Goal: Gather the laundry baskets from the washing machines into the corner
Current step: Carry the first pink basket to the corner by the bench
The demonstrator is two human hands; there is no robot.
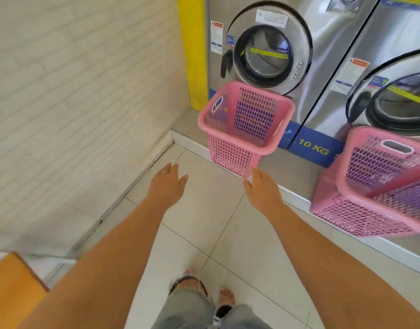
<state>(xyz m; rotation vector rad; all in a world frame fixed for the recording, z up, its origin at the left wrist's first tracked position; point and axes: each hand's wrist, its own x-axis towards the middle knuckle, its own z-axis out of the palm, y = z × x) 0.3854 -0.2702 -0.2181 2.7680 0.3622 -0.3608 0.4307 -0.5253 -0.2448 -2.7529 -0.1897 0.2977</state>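
A pink mesh laundry basket stands empty on the raised step below the left washing machine, close to the room's corner. A second pink basket sits in front of the right washing machine, partly cut off by the frame's right edge. My left hand is stretched out over the floor tiles, fingers apart, holding nothing. My right hand reaches forward with its fingertips just short of the first basket's bottom corner, also empty.
A white brick wall runs along the left and meets the machines at a yellow pillar. A white step edge borders the tiled floor. An orange wooden surface sits at bottom left. My feet show below.
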